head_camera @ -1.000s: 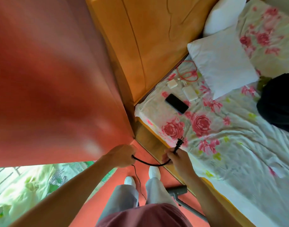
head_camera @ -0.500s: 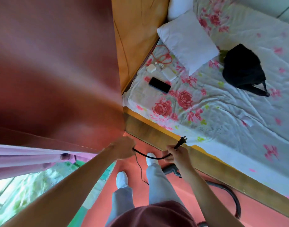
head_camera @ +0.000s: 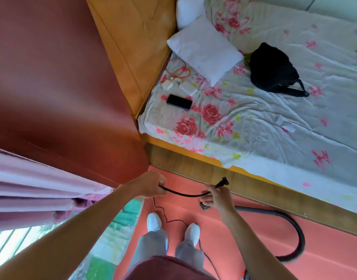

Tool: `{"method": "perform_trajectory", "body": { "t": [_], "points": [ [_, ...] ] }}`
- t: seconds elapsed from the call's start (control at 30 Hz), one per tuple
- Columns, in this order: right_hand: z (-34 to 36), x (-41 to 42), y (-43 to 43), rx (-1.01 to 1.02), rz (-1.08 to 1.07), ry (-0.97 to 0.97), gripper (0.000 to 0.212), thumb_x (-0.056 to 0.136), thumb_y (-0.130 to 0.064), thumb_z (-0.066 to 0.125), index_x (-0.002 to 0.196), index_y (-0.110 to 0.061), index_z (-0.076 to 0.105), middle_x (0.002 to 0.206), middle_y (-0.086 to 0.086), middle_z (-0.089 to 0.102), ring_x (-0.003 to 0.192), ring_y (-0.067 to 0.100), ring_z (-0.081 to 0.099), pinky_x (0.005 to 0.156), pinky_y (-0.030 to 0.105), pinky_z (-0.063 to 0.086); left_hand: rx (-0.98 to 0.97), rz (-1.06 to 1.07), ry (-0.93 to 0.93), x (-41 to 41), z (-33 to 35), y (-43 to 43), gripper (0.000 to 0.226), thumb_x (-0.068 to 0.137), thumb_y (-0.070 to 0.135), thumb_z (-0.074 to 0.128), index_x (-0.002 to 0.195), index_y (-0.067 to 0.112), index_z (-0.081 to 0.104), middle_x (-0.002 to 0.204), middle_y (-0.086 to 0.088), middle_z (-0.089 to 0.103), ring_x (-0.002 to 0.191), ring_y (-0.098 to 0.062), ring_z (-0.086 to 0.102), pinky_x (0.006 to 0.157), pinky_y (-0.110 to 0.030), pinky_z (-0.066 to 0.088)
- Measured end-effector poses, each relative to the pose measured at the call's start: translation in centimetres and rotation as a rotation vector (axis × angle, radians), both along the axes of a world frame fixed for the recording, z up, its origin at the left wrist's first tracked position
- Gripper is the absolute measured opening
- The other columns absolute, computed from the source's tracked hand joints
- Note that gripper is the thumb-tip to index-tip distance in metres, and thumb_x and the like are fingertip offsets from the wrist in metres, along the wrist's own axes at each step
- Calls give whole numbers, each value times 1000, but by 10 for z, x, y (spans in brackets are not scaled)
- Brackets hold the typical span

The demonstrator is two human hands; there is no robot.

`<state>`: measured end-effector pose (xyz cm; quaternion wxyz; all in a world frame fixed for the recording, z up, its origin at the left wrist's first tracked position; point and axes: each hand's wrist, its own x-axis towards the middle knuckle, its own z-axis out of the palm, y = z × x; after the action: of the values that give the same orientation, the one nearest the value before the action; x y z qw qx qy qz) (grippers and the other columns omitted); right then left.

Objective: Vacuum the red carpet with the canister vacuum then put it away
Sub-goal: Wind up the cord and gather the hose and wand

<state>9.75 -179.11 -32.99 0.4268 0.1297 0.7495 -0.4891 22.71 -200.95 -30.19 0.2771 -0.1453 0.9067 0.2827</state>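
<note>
I stand on the red carpet (head_camera: 244, 235) beside a bed. My left hand (head_camera: 148, 185) grips the vacuum's black power cord (head_camera: 185, 194). My right hand (head_camera: 218, 196) pinches the same cord just below its plug (head_camera: 223, 181), which sticks up past my fingers. The cord sags in a short arc between both hands, and a thinner run of it trails down across the carpet between my feet. The vacuum's black hose (head_camera: 294, 229) curves over the carpet to my right; the canister itself is mostly out of view at the bottom edge.
The wooden bed frame (head_camera: 264, 188) runs diagonally right of my hands, with a floral sheet (head_camera: 254, 122), pillows (head_camera: 204, 51), a black bag (head_camera: 272, 69), a phone (head_camera: 179, 102) and chargers on it. A red wall (head_camera: 52, 87) and lilac curtain (head_camera: 32, 190) stand to my left.
The view has swung right and down, showing more bed, carpet and hose. Both hands still hold the cord, now stretched a little wider apart.
</note>
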Motion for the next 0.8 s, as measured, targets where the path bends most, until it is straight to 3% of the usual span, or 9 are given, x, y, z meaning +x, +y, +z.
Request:
{"method": "perform_trajectory", "body": {
  "t": [0.13, 0.3, 0.4, 0.5, 0.57, 0.63, 0.7, 0.73, 0.8],
  "points": [
    [-20, -3, 57, 68, -77, -81, 17, 95, -7, 54, 79, -1, 57, 68, 16, 65, 51, 22, 64, 53, 31, 54, 127, -29, -21, -13, 22, 41, 37, 89, 39, 71, 70, 9, 59, 59, 6, 48, 53, -5, 41, 52, -19, 31],
    [-28, 27, 120, 46, -314, -251, 10, 94, -5, 52, 85, -5, 56, 56, 11, 65, 47, 19, 64, 50, 28, 52, -18, -183, -35, -23, 26, 93, 31, 86, 43, 68, 72, 17, 58, 81, -4, 67, 74, -21, 59, 69, -33, 47],
    [-33, 59, 146, -76, -541, -377, 10, 93, 6, 48, 84, 5, 53, 66, 21, 65, 55, 26, 63, 48, 30, 56, -63, -203, 26, -18, 27, 119, 28, 87, 43, 67, 77, 17, 61, 88, -6, 70, 79, -20, 59, 75, -34, 49],
    [-45, 102, 169, -230, -715, -419, 5, 86, 5, 61, 86, 6, 56, 84, 24, 68, 65, 25, 66, 56, 24, 57, 4, -236, 125, -6, 34, 142, 25, 89, 36, 68, 85, 12, 71, 90, -5, 71, 81, -17, 58, 74, -32, 45],
    [-45, 133, 172, -264, -934, -461, 18, 90, 7, 42, 75, 0, 49, 62, 15, 61, 60, 21, 59, 51, 20, 55, 78, -272, 204, 7, 39, 160, 21, 89, 30, 70, 92, 10, 76, 91, -5, 72, 83, -17, 59, 70, -27, 38],
    [-52, 164, 173, -313, -1149, -513, 29, 84, 15, 22, 68, -1, 40, 37, 10, 44, 37, 20, 51, 35, 19, 48, 153, -295, 252, 26, 43, 176, 17, 87, 25, 73, 96, 12, 79, 86, -2, 69, 80, -13, 56, 64, -19, 31],
    [-55, 192, 165, -355, -1163, -614, 20, 81, 15, 24, 78, 12, 43, 38, 11, 42, 24, 17, 42, 26, 20, 38, 319, -256, 275, 53, 49, 192, 17, 81, 22, 77, 96, 16, 81, 80, 7, 64, 75, -6, 54, 67, -12, 36],
    [-51, 210, 159, -378, -1099, -658, 20, 75, 13, 27, 84, 14, 44, 43, 13, 45, 24, 17, 40, 24, 18, 33, 470, -170, 256, 69, 51, 199, 16, 78, 22, 77, 93, 18, 81, 79, 9, 65, 74, -5, 57, 71, -15, 42],
    [-52, 240, 161, -375, -1031, -731, 23, 69, 7, 28, 83, 4, 46, 62, 19, 54, 27, 20, 45, 25, 17, 31, 730, -52, 175, 102, 58, 213, 10, 80, 16, 75, 88, 19, 81, 78, 10, 70, 75, -4, 62, 75, -23, 47]
  ]
}}
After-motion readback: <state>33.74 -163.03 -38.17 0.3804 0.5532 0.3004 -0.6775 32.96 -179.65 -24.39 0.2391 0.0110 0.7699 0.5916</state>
